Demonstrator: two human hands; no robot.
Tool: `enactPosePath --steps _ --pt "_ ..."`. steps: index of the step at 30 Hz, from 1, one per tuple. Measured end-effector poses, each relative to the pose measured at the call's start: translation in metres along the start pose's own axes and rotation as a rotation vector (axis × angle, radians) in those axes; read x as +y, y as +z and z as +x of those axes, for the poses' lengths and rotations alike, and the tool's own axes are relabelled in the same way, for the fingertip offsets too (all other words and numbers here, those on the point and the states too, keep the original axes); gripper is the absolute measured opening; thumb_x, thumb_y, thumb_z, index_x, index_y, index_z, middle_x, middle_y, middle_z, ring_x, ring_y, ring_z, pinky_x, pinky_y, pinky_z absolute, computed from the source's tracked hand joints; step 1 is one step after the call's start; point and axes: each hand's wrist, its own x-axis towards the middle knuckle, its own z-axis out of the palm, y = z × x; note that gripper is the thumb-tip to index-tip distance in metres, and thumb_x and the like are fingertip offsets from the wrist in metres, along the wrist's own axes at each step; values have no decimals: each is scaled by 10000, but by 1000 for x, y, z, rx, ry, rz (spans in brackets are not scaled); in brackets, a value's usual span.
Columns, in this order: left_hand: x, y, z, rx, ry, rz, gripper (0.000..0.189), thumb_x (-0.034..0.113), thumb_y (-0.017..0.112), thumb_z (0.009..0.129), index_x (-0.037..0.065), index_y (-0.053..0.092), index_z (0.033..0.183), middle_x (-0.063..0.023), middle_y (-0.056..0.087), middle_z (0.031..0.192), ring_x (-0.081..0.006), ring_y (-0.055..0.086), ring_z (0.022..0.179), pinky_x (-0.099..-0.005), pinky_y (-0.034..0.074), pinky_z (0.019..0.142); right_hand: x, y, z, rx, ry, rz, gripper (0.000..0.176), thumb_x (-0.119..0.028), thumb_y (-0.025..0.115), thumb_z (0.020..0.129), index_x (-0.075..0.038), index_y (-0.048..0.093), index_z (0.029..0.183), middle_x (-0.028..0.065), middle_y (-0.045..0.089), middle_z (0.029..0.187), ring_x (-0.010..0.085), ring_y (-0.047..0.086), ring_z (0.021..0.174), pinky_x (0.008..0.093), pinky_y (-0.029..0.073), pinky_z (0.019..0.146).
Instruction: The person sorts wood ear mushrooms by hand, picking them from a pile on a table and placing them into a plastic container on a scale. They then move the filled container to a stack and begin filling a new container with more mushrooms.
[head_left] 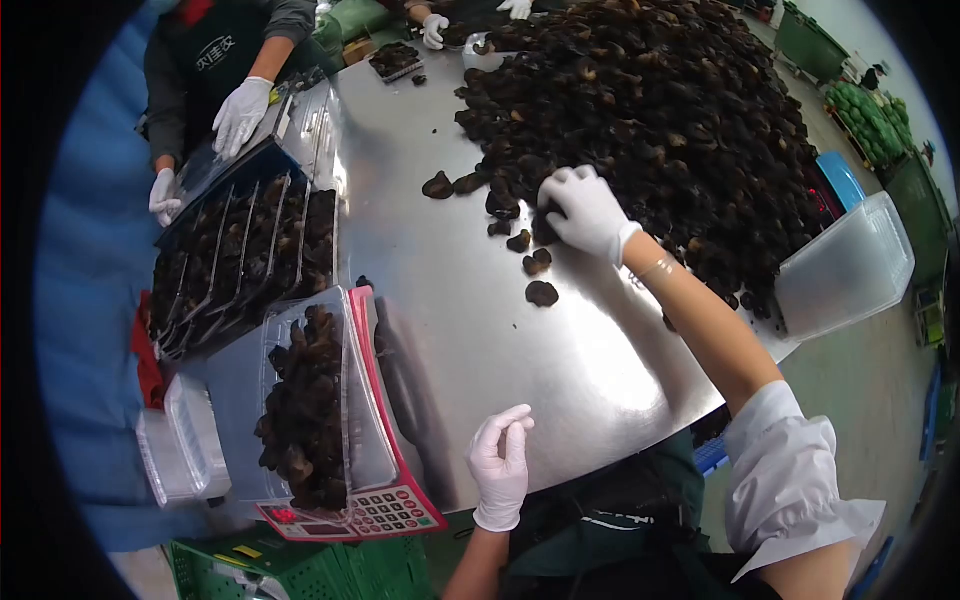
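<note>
Steel table, bright and bare in the middle, carries a large pile of dark dried fungus across its far half. A few loose pieces lie apart from the pile's near edge.

Right hand, gloved white, is stretched out to that near edge, palm down, fingers bent over the outermost pieces. Whether it has closed on any cannot be told; the fingertips are hidden against the dark mass. Left hand, also gloved, rests at the near table edge, half curled with fingers up, nothing seen in it.

To the left, a scale bears a clear tray, already heaped with fungus. Beyond it stand filled trays in a row, with empty trays stacked beside. A clear box overhangs the right table edge.

A co-worker's hands in white gloves work at the far left, well apart from the wearer's.

Judgement: the pick is best made small. The tray looks near full, so single pieces from the pile's fringe, or the loose ones, would suit fine adjustment better than a handful. A light pinch should spare brittle edges. The idle left hand is well placed to steady the tray.
</note>
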Motion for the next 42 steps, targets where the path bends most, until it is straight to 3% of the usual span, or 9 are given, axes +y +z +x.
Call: enactPosePath --steps 2,14,19,27,33,35,37,40,42 --pt "1 2 0 16 -11 -16 155 19 590 957 -2 707 1056 -84 722 893 -154 684 814 -278 531 749 -15 -11 -20 -61 -195 219 56 -122 605 834 -125 650 868 96 587 1027 334 557 980 433 490 851" --pt "5 6 7 -20 91 129 190 10 631 924 32 712 1095 -70 714 917 -153 672 771 -273 524 692 -59 -55 -189 -97 -248 566 185 -46 649 860 -117 693 1026 70 650 1139 277 614 919 386 474 831" --pt "8 7 6 -27 66 181 195 11 639 919 43 715 1095 -58 714 915 -143 667 753 -267 516 658 -53 -48 -185 -61 -1 698 159 -40 649 876 -121 698 1004 34 678 1000 262 616 899 376 467 821" --pt "8 9 6 -4 83 172 176 19 634 928 35 715 1084 -59 716 907 -138 656 727 -265 509 651 -90 -39 -140 84 -196 430 616 -173 734 818 -166 557 1407 55 617 1098 250 576 996 397 425 885" --pt "0 9 6 -1 119 149 165 41 640 936 33 716 1081 -56 716 899 -129 648 715 -261 504 645 -86 -27 -146 60 -139 472 455 -125 729 821 -159 644 1266 53 599 1046 221 582 972 374 432 906" --pt "0 9 5 -3 122 148 163 41 640 936 35 717 1080 -55 716 897 -127 648 716 -259 503 643 -88 -46 -156 -103 204 984 417 -95 705 849 -152 648 1259 39 582 1016 156 566 954 330 444 881" --pt "0 10 6 -11 128 145 162 42 640 937 36 718 1079 -54 716 895 -125 647 717 -258 502 640 -89 -51 -166 -70 194 978 369 -87 639 920 -104 616 1288 26 604 1063 104 566 934 280 470 830" --pt "0 10 5 -22 115 127 160 40 635 938 36 718 1075 -53 717 898 -123 650 726 -256 502 641 -92 -56 -181 -73 776 2479 382 -205 512 1034 -2 507 1357 128 611 1263 187 646 959 314 544 844" --pt "0 10 6 -10 126 137 162 35 628 940 35 717 1074 -53 718 905 -121 656 738 -254 501 640 -87 -41 -197 -313 618 2996 427 -261 495 1044 4 485 1378 193 590 1265 257 653 995 396 566 920"
